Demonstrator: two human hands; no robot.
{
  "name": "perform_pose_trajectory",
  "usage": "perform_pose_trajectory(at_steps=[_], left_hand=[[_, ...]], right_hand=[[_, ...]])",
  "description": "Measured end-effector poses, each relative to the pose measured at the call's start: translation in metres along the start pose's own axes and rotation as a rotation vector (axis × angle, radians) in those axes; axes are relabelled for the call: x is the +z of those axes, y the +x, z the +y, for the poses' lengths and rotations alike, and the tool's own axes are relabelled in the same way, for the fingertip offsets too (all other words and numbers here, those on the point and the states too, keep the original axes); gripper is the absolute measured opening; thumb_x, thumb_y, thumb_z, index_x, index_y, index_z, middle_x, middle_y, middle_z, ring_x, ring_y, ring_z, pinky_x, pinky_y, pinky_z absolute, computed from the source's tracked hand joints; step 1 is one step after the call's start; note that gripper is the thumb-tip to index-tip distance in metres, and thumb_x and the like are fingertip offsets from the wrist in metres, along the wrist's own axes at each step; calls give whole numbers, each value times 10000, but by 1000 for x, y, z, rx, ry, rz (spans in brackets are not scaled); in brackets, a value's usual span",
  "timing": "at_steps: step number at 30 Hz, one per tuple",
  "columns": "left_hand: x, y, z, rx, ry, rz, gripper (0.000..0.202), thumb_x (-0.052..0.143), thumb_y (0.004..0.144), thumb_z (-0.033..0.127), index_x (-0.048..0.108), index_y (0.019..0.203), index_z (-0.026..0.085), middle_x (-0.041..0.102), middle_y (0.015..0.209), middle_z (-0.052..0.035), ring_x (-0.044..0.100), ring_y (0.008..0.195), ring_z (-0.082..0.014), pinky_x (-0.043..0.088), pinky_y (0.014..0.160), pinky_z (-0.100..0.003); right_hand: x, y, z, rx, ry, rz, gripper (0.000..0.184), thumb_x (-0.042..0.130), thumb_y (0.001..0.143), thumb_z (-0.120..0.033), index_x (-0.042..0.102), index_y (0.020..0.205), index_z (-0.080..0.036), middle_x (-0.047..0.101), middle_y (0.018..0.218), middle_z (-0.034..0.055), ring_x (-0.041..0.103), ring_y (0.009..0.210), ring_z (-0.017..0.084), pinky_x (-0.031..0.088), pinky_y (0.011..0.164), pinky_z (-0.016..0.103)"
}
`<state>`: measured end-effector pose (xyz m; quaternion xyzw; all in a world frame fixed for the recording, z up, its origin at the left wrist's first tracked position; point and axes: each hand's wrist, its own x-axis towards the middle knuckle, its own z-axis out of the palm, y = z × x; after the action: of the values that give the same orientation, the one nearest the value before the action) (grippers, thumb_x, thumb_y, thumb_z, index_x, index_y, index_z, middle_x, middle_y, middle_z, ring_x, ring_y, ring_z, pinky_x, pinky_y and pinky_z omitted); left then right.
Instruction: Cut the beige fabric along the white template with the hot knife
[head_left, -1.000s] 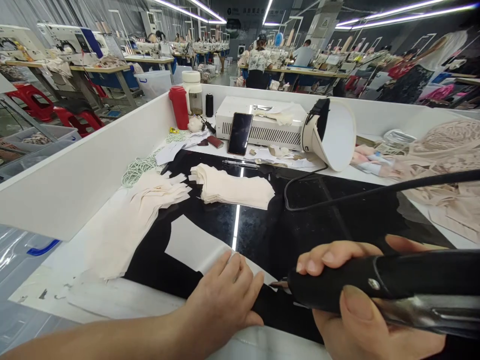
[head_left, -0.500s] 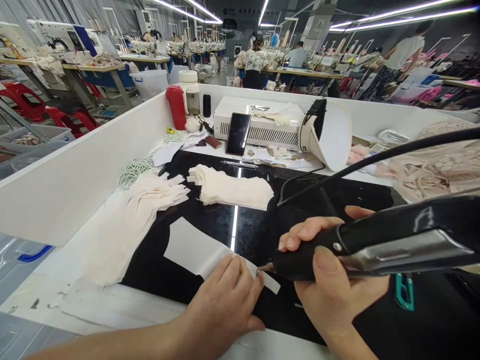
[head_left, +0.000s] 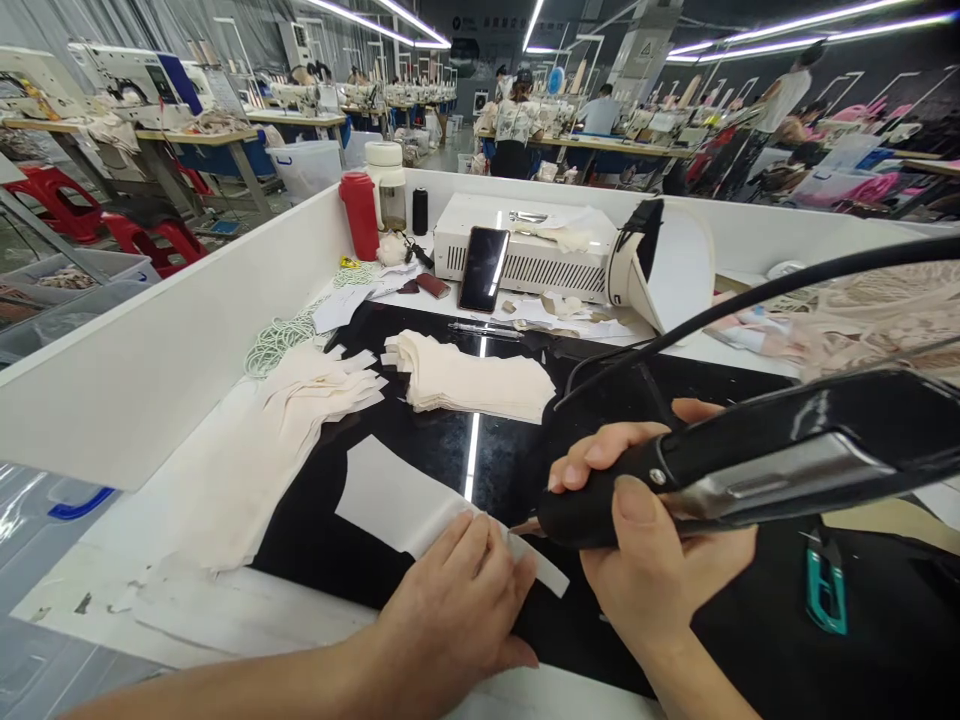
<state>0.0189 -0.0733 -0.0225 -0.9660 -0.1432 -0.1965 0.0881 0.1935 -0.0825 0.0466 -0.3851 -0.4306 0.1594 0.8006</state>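
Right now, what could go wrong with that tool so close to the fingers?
1. The tool tip sits right beside the left hand pressing the white piece; a slip could catch the fingers.
2. Its cord arcs over the table and could drag on the cream stack.

Factory hall, ceiling strip lights point(head_left: 787, 25), sewing tables point(head_left: 202, 138), red stools point(head_left: 56, 195)

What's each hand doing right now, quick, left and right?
Left hand: open, pressed flat on the white fabric strip.
Right hand: closed around the black corded tool, its tip at the strip.
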Motion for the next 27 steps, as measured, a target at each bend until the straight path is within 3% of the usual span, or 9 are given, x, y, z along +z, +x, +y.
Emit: perform_pose_trajectory(at_steps=[3, 6, 12, 22, 27], left_hand=[[-4, -3, -7, 7, -96, 28, 713, 810, 1039, 733, 698, 1410, 134, 806, 1272, -122, 771, 1220, -315, 587, 1156, -449], [-11, -8, -11, -49, -148, 28, 718, 880, 1009, 671, 677, 1443, 135, 800, 1272, -105, 773, 1196, -307, 608, 1123, -424], [-19, -15, -8, -115, -218, -1, 764, 914, 948, 711, 685, 1407, 145, 792, 1299, -117, 766, 1222, -308, 634, 1135, -408], [-16, -19, -8, -142, -274, 3, 878, 1062, 778, 645, 702, 1419, 165, 770, 1363, -144, 776, 1261, -350, 655, 1189, -509], [-12, -19, -7, -134, -290, 13, 862, 1056, 795, 644, 705, 1404, 146, 765, 1341, -158, 786, 1240, -356, 658, 1190, -526]], right_hand=[[0, -3, -4, -4, -8, -3, 456, 900, 969, -285, 646, 1347, -307, 744, 898, -53, 711, 646, 163, 657, 599, 337], [-1, -6, -9, -8, -18, 5, 491, 917, 948, -281, 642, 1354, -302, 730, 894, -48, 709, 647, 174, 661, 591, 354], [-3, -13, -14, 0, -47, 13, 502, 909, 924, -279, 659, 1359, -305, 736, 885, -43, 715, 658, 198, 667, 604, 375], [5, -5, -16, 11, 18, 16, 497, 959, 909, -326, 662, 1307, -304, 732, 844, -61, 690, 620, 186, 639, 570, 355], [11, -2, -8, 15, 30, 10, 520, 971, 904, -337, 652, 1314, -306, 724, 849, -63, 687, 619, 180, 631, 568, 350]])
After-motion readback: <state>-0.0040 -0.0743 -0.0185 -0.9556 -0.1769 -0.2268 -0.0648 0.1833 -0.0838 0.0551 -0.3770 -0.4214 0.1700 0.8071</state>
